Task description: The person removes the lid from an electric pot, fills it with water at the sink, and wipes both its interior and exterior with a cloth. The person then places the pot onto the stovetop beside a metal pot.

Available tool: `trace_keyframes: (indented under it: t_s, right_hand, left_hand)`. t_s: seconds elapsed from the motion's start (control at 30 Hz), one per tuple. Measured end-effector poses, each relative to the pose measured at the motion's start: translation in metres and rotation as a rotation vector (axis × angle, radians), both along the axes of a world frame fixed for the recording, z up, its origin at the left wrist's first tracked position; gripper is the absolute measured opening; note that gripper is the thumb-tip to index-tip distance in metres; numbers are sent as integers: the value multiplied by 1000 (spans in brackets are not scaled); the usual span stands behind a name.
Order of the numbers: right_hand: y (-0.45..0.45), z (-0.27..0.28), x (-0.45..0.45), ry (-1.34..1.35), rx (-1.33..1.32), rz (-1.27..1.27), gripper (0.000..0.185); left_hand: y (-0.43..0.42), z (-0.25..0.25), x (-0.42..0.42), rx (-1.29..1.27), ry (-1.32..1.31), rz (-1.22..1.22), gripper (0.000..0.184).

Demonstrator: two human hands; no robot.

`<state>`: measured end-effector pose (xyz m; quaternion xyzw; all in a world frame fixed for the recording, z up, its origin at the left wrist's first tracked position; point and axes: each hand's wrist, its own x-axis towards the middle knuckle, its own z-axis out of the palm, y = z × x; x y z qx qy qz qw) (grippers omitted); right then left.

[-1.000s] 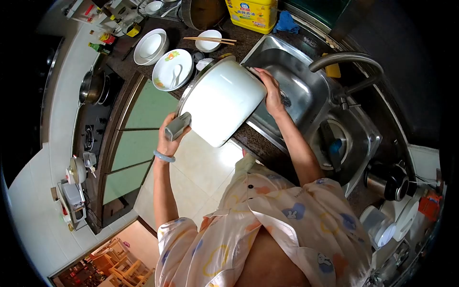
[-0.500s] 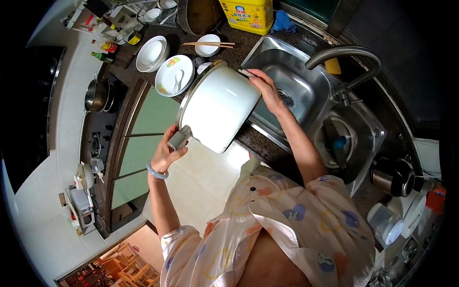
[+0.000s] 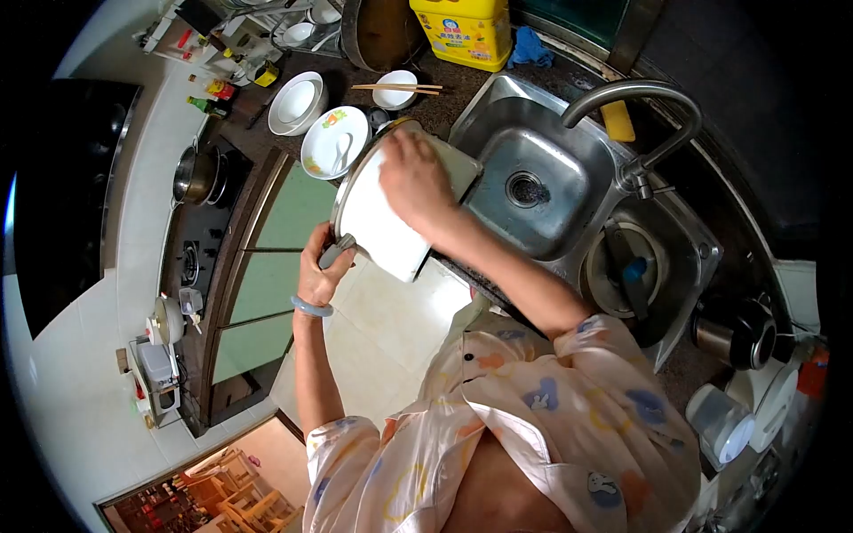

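A big white pot (image 3: 373,209) is tipped on its side at the counter edge, its rim to the left and its base toward the sink. My left hand (image 3: 322,271) is closed around the grey side handle (image 3: 337,252) at the near side. Across the pot's outer wall lies my right hand (image 3: 416,178), smeared by motion, with fingertips near the far rim. Whether those fingers hold anything is hidden. Just beyond the rim stand a flowered dish (image 3: 322,153) and a white spoon (image 3: 343,153) in it.
The steel sink (image 3: 551,164) with its curved tap (image 3: 635,89) is at right. A lid (image 3: 657,266) lies in the second basin. Stacked bowls (image 3: 298,104), a bowl (image 3: 395,92) with chopsticks (image 3: 418,88) across it and a yellow jug (image 3: 462,35) stand at the back.
My right hand has left the pot's far handle and moved left over its outer wall. The pot has tilted a little. My left hand stays on its handle.
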<state>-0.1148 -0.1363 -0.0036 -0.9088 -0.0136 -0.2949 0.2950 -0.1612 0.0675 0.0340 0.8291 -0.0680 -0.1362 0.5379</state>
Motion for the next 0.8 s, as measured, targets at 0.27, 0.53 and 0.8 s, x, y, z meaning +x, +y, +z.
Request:
trace_keyframes:
  t_s: [0.27, 0.53, 0.8]
  right_hand:
    - [-9, 21, -24, 17, 156, 185, 24]
    - [-43, 13, 22, 158, 485, 117, 30]
    - [5, 24, -12, -135, 225, 277, 23]
  left_hand:
    - [6, -7, -7, -78, 14, 50, 44]
    - [19, -14, -5, -91, -41, -40, 45]
    - [25, -21, -5, -122, -10, -18, 40]
